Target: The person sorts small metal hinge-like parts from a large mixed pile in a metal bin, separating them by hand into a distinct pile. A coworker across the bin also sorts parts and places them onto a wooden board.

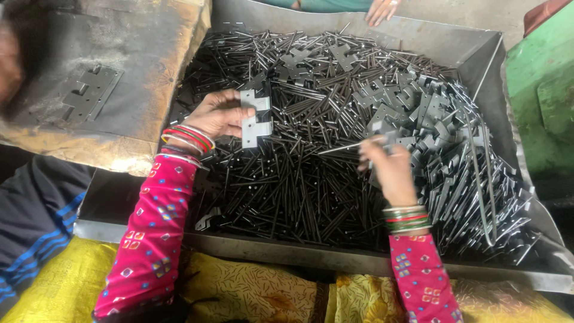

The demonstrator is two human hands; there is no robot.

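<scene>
Hinge plate (256,118) in raised left hand (218,113)

Obstacles we log: metal tray (454,45) heaped with pins (299,179) and hinge plates (430,119); open room only above the heap.

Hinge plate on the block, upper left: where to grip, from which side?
By my judgement, pinch the hinge plate across its long outer edges, coming from above. It lies flat on the block, so only the edges offer purchase; the notched knuckle side looks awkward.
</scene>
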